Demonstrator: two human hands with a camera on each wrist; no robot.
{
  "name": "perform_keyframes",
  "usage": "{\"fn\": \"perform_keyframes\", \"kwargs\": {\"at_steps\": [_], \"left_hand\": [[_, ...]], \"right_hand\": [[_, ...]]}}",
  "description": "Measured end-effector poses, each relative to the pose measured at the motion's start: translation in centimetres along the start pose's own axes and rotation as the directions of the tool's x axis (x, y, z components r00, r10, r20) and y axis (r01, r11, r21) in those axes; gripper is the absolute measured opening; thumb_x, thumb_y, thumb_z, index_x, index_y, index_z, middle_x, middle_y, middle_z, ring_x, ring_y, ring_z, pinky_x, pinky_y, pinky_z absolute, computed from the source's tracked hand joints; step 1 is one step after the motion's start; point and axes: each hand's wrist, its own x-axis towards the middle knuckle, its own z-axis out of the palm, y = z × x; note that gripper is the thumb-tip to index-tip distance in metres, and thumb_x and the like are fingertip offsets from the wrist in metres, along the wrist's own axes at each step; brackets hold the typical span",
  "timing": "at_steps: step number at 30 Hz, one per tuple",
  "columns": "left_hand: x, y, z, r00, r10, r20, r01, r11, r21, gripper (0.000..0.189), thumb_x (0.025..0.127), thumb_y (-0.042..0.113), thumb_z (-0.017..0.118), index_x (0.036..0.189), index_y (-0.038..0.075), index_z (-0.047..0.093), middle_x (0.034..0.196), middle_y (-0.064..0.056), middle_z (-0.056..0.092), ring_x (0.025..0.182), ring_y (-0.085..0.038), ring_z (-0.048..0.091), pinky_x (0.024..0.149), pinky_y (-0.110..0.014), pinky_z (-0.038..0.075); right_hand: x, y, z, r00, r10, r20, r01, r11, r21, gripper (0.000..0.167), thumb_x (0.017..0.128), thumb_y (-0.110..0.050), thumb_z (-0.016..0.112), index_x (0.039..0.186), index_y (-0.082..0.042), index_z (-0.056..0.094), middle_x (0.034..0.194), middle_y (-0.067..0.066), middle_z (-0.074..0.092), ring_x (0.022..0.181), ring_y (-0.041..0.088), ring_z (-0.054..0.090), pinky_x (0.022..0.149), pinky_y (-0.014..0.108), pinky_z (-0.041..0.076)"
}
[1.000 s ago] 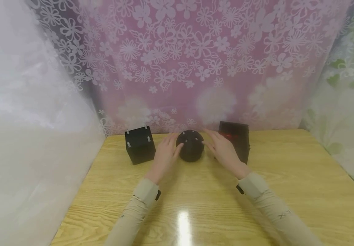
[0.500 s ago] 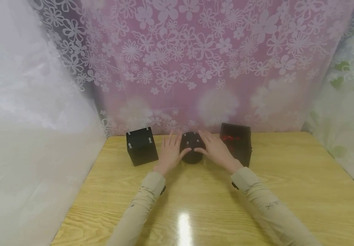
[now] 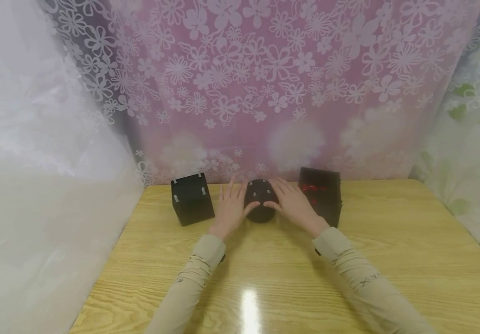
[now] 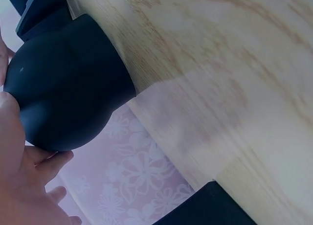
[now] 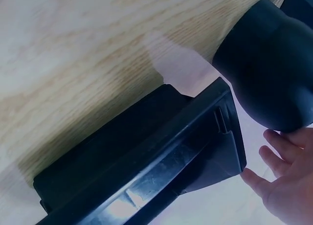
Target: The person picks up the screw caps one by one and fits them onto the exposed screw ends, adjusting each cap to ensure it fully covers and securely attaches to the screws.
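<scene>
A black, round-topped object [image 3: 260, 212] with several small pale pegs on top stands near the table's back edge. My left hand [image 3: 230, 208] lies along its left side, and my right hand [image 3: 295, 208] along its right. Both thumbs rest toward its near face while the other fingers extend along the sides. In the left wrist view, thumb and fingertips touch the smooth dome [image 4: 68, 83], and some fingers stay off it. Fingers of the right hand touch the dome [image 5: 274, 73] in the right wrist view; another fingertip is close to a black box's corner [image 5: 234, 161].
Left of my left hand stands a black box [image 3: 193, 208] with several pale pegs. A dark box [image 3: 327, 202] with red marks stands close behind my right hand. A pink floral curtain [image 3: 240, 93] hangs behind the wooden table [image 3: 265, 278].
Both hands have closed in on the round object from either side, thumbs now over its near face. Over the last half second they have barely moved. The view shifted slightly.
</scene>
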Motion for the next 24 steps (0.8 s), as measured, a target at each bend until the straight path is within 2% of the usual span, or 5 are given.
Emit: {"fn": "perform_keyframes", "kwargs": {"at_steps": [6, 15, 18, 24], "left_hand": [[-0.17, 0.38, -0.32, 1.000, 0.004, -0.021, -0.004, 1.000, 0.029, 0.084, 0.100, 0.066, 0.039, 0.163, 0.014, 0.020, 0.160, -0.007, 0.038, 0.157, -0.027, 0.005, 0.124, -0.055, -0.002], [-0.59, 0.51, -0.15, 0.998, 0.007, -0.063, -0.007, 1.000, 0.010, 0.082, 0.099, 0.064, 0.042, 0.161, 0.012, 0.028, 0.154, -0.012, 0.048, 0.157, -0.028, 0.009, 0.124, -0.058, 0.004], [-0.58, 0.51, -0.02, 0.997, 0.009, -0.071, -0.010, 1.000, -0.005, 0.081, 0.100, 0.063, 0.043, 0.161, 0.011, 0.030, 0.154, -0.013, 0.047, 0.156, -0.030, 0.014, 0.124, -0.059, 0.009], [-0.58, 0.52, -0.03, 0.996, 0.026, -0.081, -0.026, 1.000, -0.001, 0.080, 0.101, 0.061, 0.044, 0.159, 0.008, 0.031, 0.154, -0.014, 0.047, 0.147, -0.034, 0.035, 0.121, -0.057, 0.027]], "right_hand": [[-0.08, 0.06, 0.01, 1.000, -0.013, -0.005, 0.013, 1.000, -0.017, 0.082, 0.098, -0.051, 0.060, 0.156, 0.001, 0.035, 0.155, 0.024, 0.043, 0.145, 0.041, 0.037, 0.114, 0.063, 0.034], [-0.17, 0.05, 0.29, 1.000, -0.024, -0.020, 0.024, 1.000, -0.005, 0.081, 0.098, -0.049, 0.061, 0.155, 0.003, 0.036, 0.153, 0.025, 0.045, 0.143, 0.042, 0.040, 0.117, 0.060, 0.032], [-0.19, 0.08, 0.32, 0.999, -0.027, -0.024, 0.027, 1.000, 0.003, 0.081, 0.098, -0.048, 0.062, 0.154, 0.004, 0.036, 0.153, 0.025, 0.045, 0.142, 0.043, 0.040, 0.117, 0.059, 0.033], [-0.14, 0.02, 0.16, 0.999, -0.025, -0.024, 0.025, 1.000, 0.003, 0.081, 0.098, -0.049, 0.061, 0.155, 0.004, 0.035, 0.152, 0.025, 0.045, 0.142, 0.043, 0.041, 0.116, 0.059, 0.034]]}}
